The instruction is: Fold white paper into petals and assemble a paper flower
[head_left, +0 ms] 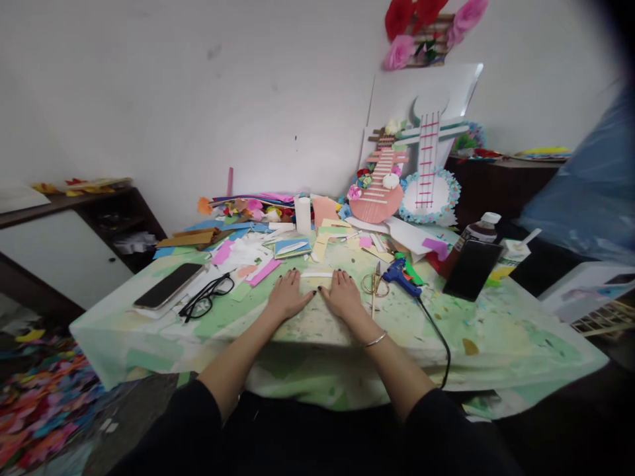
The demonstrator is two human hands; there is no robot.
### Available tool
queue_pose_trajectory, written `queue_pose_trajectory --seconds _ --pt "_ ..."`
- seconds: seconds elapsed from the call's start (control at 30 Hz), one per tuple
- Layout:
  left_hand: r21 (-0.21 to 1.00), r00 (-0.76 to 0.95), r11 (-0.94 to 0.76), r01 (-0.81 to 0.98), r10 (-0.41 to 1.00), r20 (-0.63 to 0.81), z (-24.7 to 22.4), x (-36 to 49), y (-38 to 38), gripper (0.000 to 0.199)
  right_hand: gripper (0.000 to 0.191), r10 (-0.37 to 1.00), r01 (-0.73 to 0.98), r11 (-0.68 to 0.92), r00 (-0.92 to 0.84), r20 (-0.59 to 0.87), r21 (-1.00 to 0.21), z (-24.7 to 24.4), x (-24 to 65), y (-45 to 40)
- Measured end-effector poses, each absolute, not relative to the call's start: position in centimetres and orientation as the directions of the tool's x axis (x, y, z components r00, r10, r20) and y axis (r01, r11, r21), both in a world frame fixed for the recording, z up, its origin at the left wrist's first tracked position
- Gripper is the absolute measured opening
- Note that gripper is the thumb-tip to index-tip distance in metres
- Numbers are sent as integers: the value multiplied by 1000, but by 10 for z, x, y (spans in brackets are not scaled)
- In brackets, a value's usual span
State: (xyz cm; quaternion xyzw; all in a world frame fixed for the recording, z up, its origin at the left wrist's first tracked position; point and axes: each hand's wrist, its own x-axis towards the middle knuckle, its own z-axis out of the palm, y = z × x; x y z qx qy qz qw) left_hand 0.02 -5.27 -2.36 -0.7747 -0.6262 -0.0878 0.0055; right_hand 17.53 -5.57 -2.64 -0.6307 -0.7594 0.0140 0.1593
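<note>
White paper, by the look of it, makes up the narrow strip (317, 274) lying flat at the centre of the frame, between the fingertips of the two hands. The left hand (286, 295) and right hand (344, 295) are both open, palms down on the surface (520, 337), thumbs nearly meeting below the strip; neither grips anything. Whether fingertips pin its ends is too small to tell. The step in hand seems to be flattening or lining up the strip; the next move would call for keeping it straight while one hand pinches an end. Right of centre lie scissors (376, 283) and, just beside them, a blue glue gun (401, 276). Left of centre are glasses (204, 292) and a phone (169, 285); paper scraps (248, 251) spread above. Two paper instruments (381, 192) stand at upper right.
</note>
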Motion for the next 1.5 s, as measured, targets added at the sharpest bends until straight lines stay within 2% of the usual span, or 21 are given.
queue_pose_trajectory --seconds 0.4,0.57,0.67,0.77,0.93,1.07,1.13,1.2,1.27,1.37,1.5 --pt "206 204 -258 944 946 254 -24 -16 -38 50 65 964 951 239 -208 166 -197 -17 181 -56" --pt "224 177 -264 938 921 347 0 -44 23 36 39 959 934 282 -264 107 -220 5 192 -39" --pt "227 115 -209 951 924 366 6 -55 69 40 24 950 915 312 -301 83 -255 15 199 -14" --pt "245 74 -164 956 938 339 0 -62 104 49 18 922 865 383 -379 79 -325 18 202 8" --pt "287 44 -135 948 952 303 -16 -73 121 38 17 893 779 440 -433 124 -447 11 209 17" --pt "291 108 -201 935 946 306 -18 -75 115 27 17 866 691 480 -472 166 -540 4 219 15" --pt "269 194 -285 920 928 319 -16 -73 112 22 12 876 599 449 -440 196 -663 -1 225 15" --pt "228 286 -373 899 896 339 -15 -71 110 21 6 915 466 350 -355 190 -813 -4 231 17" --pt "177 373 -453 874 857 355 -14 -71 108 23 8 946 339 249 -285 153 -907 -5 237 18" --pt "118 470 -536 836 810 352 -13 -73 104 32 14 965 203 188 -221 142 -961 -4 242 17" --pt "20 560 -600 799 756 339 -12 -79 102 34 19 965 131 160 -228 128 -978 0 240 13"
